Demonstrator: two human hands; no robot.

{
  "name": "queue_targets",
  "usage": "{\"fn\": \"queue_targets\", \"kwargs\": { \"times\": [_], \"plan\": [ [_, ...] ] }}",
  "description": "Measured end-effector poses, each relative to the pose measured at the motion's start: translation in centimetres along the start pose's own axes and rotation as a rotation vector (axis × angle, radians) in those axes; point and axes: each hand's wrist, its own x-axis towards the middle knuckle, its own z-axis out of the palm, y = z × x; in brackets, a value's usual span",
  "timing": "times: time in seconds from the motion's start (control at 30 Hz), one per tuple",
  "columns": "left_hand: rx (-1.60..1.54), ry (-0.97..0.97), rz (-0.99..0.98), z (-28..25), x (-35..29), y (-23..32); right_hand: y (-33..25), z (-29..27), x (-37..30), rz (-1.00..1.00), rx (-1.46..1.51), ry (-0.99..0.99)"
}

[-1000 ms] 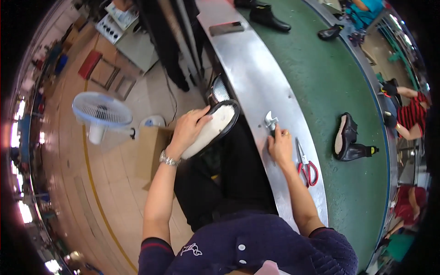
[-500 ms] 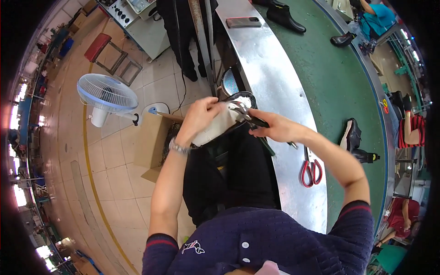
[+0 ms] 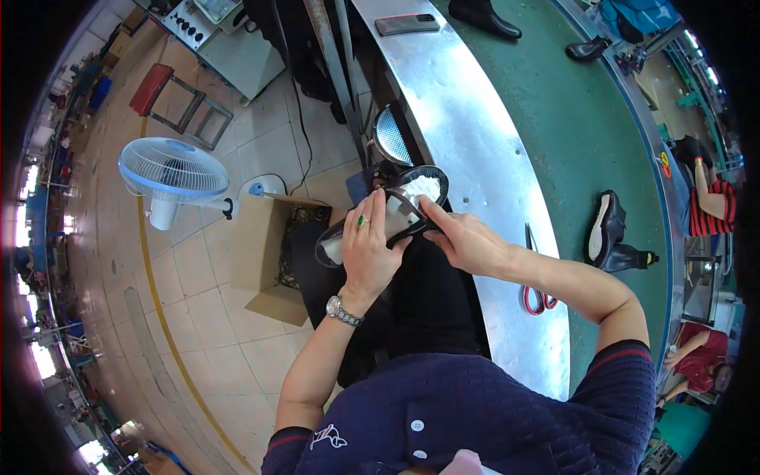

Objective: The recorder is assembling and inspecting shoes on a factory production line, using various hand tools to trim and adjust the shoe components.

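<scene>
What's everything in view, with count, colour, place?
Footwear piece: one, black-and-white, centre
Metal ledge: one, silver, right of centre
Scissors: one, red-handled, on ledge
Phone: one, grey, ledge's far end
Work surface: one, green, beyond ledge
Shoes: at least three, black, on work surface
Fan: one, blue and white, left
Stool: one, red-seated, upper left
Cardboard box: one, brown, left
Knobbed cabinet: one, pale, upper left
Mesh fixture: one, bluish, beside ledge
Co-workers: at least three, varied clothing, right edge
Rim clutter: uncounted, blurred
Wristwatch: one, silver, left wrist
Left grip: one, bare, on footwear piece
Right grip: one, bare, at footwear piece
</scene>
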Motion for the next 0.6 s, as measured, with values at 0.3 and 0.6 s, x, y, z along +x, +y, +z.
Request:
{"fn": "queue_targets", "kwargs": {
  "times": [0.3,0.6],
  "plan": [
    [0.233,0.063,0.215,0.3,-0.9,-1.3,-4.1,-7.1,2.2,-0.151,-0.535,-0.197],
    [0.268,0.078,0.223,0.4,-0.8,-1.8,-3.9,-4.8,3.8,0.060,-0.309,-0.023]
  ]
}}
